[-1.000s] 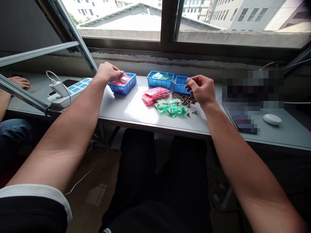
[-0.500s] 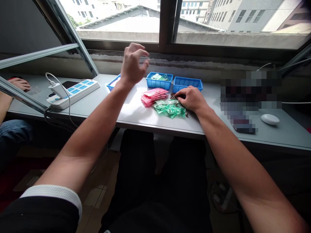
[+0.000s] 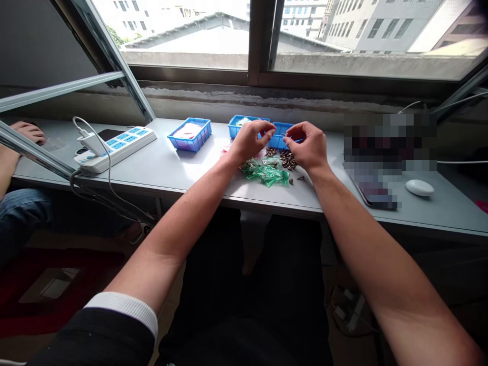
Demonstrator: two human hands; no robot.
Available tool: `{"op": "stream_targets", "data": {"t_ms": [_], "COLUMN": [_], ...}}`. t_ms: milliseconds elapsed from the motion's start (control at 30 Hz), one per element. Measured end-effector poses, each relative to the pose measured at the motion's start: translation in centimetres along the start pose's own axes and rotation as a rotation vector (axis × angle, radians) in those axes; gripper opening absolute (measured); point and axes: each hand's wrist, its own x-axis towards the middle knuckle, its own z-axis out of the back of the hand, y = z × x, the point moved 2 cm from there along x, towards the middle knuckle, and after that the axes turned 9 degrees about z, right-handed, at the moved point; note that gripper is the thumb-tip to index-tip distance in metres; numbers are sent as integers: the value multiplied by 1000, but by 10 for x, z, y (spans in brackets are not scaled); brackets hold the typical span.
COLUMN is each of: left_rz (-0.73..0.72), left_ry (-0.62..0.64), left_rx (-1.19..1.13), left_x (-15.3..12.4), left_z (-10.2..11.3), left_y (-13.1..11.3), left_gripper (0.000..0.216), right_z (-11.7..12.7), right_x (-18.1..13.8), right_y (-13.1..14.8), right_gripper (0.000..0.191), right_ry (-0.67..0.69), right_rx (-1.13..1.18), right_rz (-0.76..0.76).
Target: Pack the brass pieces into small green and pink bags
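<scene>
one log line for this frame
left hand: fingers pinched, held item unclear | right hand: pinched, facing the left, item unclear | under hands: screw pile, green bags | further left: blue tray

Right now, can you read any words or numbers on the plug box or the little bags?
No text can be read.
On the power strip: marks too small to read.
On the green bags: no legible print.
On the pixelated patch: blurred out.
</scene>
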Motion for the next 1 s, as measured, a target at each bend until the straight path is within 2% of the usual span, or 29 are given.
{"op": "stream_targets", "data": {"t_ms": [33, 100, 200, 400, 533, 633, 733, 1000], "left_rz": [12, 47, 90, 160, 208, 242, 260, 172], "left_ry": [3, 18, 59, 117, 150, 122, 90, 130], "left_rx": [-21, -52, -120, -272, -326, -322, -328, -396], "left_x": [-2, -5, -8, -8, -6, -4, -3, -3], "left_z": [3, 6, 4, -2, -1, 0, -1, -8], "left_y": [-1, -5, -11, -13, -11, -6, -3, 1], "left_gripper": [11, 24, 41, 49, 43, 29, 19, 23], "right_z": [0, -1, -3, -5, -6, -8, -8, -9], "right_x": [0, 0, -2, -5, -8, -9, -8, -4], "right_y": [1, 3, 5, 3, 5, 9, 10, -2], "right_gripper": [19, 19, 19, 23, 18, 13, 10, 21], "right_ry": [-27, -48, -26, -10, 13, 54, 18, 52], "right_rx": [36, 96, 119, 119, 105, 98, 140, 127], "right_rz": [-4, 0, 22, 78, 118, 127, 114, 2]}}
